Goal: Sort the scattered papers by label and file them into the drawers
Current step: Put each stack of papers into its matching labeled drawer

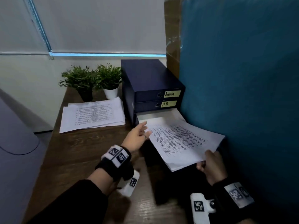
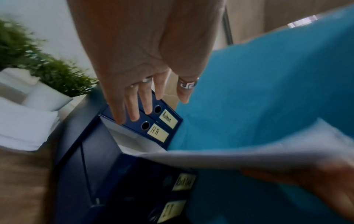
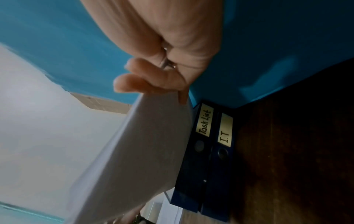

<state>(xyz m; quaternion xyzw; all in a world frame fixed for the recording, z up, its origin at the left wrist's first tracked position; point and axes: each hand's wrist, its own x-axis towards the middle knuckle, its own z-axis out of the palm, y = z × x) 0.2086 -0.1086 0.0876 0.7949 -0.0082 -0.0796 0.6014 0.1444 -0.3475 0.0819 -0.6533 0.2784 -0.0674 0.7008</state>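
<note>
A dark blue drawer cabinet [image 1: 150, 78] stands on the desk against a teal partition. Its Admin drawer [image 1: 172, 94] and H.R drawer [image 1: 168, 104] are closed. Below them the Task List drawer [image 3: 205, 121] is pulled out, its pale inside [image 1: 158, 115] showing. My right hand [image 1: 205, 159] grips the near corner of a stack of printed papers [image 1: 182, 143], held tilted over the open drawer. My left hand [image 1: 144, 130] hovers at the stack's left edge with straight, spread fingers [image 2: 134, 104] and holds nothing. The I.T drawer [image 3: 226, 131] sits under Task List.
A second pile of printed papers [image 1: 92, 115] lies on the wooden desk [image 1: 77, 159] left of the cabinet. Behind it stand two potted plants [image 1: 80, 81], [image 1: 110, 80]. The teal partition [image 1: 242, 78] closes the right side. A grey curved object [image 1: 16, 126] borders the desk's left.
</note>
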